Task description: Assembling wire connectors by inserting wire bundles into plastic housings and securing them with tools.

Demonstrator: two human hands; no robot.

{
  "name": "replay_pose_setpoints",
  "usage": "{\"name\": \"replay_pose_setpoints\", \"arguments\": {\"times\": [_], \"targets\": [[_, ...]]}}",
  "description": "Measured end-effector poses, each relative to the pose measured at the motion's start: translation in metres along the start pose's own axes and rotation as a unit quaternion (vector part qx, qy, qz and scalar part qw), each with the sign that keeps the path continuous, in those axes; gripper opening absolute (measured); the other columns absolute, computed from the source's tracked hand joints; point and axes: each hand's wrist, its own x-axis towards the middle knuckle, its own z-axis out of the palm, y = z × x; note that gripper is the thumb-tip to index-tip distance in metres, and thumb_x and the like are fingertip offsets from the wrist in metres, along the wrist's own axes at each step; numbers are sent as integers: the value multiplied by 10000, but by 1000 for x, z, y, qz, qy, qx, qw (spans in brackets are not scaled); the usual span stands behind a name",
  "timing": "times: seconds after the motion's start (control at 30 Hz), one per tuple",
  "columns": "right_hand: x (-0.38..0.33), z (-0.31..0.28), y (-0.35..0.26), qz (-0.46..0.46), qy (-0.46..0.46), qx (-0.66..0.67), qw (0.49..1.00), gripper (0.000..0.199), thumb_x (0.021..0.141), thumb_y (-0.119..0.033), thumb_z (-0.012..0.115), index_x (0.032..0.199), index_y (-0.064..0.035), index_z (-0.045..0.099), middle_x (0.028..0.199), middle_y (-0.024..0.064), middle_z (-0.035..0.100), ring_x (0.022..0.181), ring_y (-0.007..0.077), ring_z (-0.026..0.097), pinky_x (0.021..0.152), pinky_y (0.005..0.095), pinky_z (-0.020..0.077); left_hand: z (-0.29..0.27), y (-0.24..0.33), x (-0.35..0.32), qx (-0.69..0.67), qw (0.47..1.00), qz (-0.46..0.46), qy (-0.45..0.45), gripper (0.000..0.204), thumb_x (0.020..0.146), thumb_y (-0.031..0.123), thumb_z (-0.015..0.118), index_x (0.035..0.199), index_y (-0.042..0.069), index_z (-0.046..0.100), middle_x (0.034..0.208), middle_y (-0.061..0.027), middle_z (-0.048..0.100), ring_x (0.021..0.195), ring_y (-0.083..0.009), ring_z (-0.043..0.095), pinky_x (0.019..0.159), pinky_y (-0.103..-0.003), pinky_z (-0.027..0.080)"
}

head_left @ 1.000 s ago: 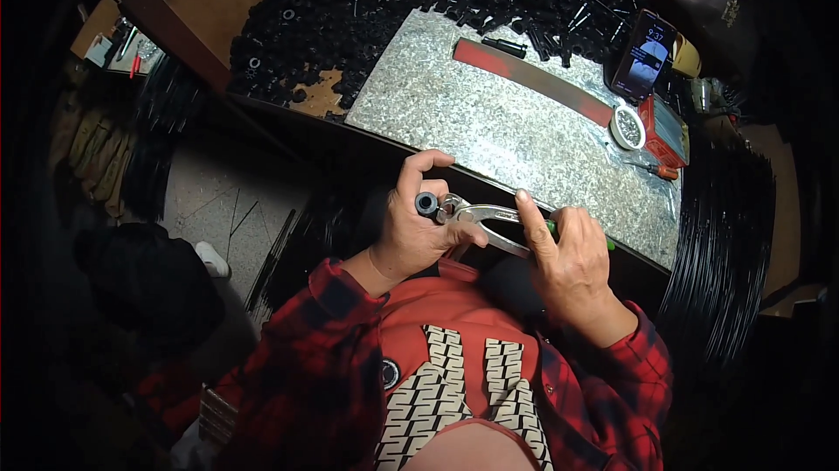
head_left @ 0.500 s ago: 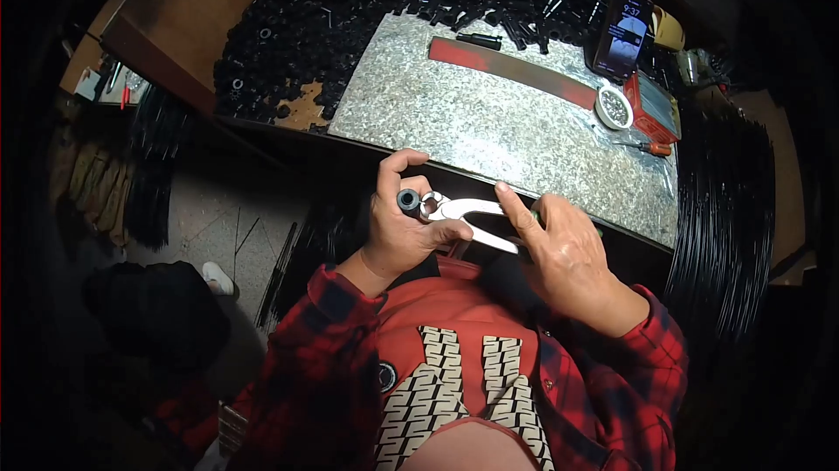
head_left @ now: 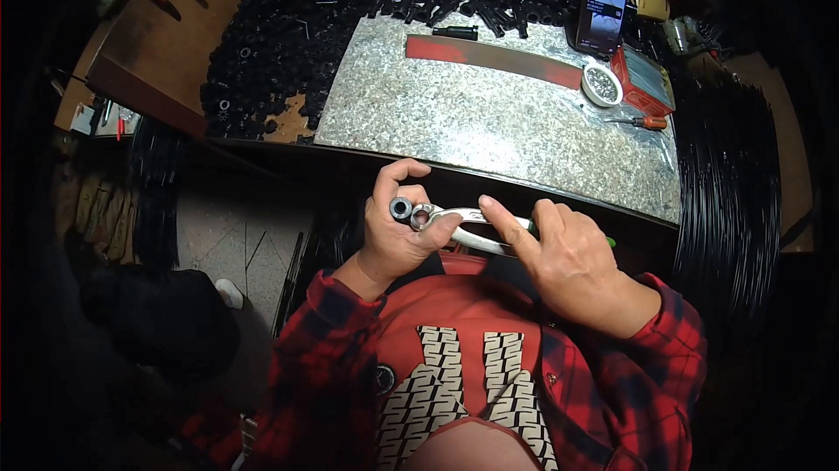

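Note:
My left hand [head_left: 384,244] is closed around a black tubular part [head_left: 401,209], its round hollow end facing up. Silvery end-cutting pincers [head_left: 468,214] have their rounded jaws right beside that end. What lies between the jaws is too small to make out. The left thumb rests against the pincer head. My right hand [head_left: 572,252] grips the pincers by the handles, with the index finger stretched along them. A bit of green handle [head_left: 611,242] sticks out past that hand.
Ahead lies a speckled stone slab [head_left: 367,113] with a red-and-brown flat bar [head_left: 489,63], a white cup of small bits [head_left: 601,85] and an orange-handled screwdriver [head_left: 648,122]. Behind it are heaped black parts [head_left: 271,51] and a phone [head_left: 601,8]. Black rods [head_left: 730,191] hang at right.
The pincers' handles have drawn closer together in my right hand. My left thumb has moved up onto the pincer head. The bench has shifted slightly left in view.

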Motion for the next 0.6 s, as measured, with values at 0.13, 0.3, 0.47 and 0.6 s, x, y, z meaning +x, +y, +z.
{"name": "replay_pose_setpoints", "arguments": {"times": [0.13,0.3,0.47,0.6], "targets": [[1,10,-2,14,5,31,999,656,746,-69,624,1374,-109,439,728,79,423,606,208,495,504,339,418,2,3,1,2,1000,-9,14,545,748,78,740,1154,-11,387,605,5,528,527,-30,477,487,-183,375],[1,9,9,30,-45,137,989,697,727,-66,663,1380,-99,422,717,111,465,604,259,518,506,366,428,4,6,4,-83,996,-26,7,554,749,24,712,1177,-14,362,792,-50,561,627,-56,501,529,-186,402],[-15,13,50,115,-16,187,976,604,819,-254,678,1363,-138,443,752,152,524,654,339,557,586,420,452,-28,27,23,54,976,155,141,430,952,349,506,1152,-14,389,974,-130,526,775,-148,519,594,-238,465],[-27,35,89,170,19,70,983,611,823,-375,644,1338,-101,461,797,163,534,715,328,582,621,413,464,-133,107,8,-245,937,210,137,398,925,276,465,1176,-31,429,939,-66,379,671,-138,268,659,-303,288]]}}
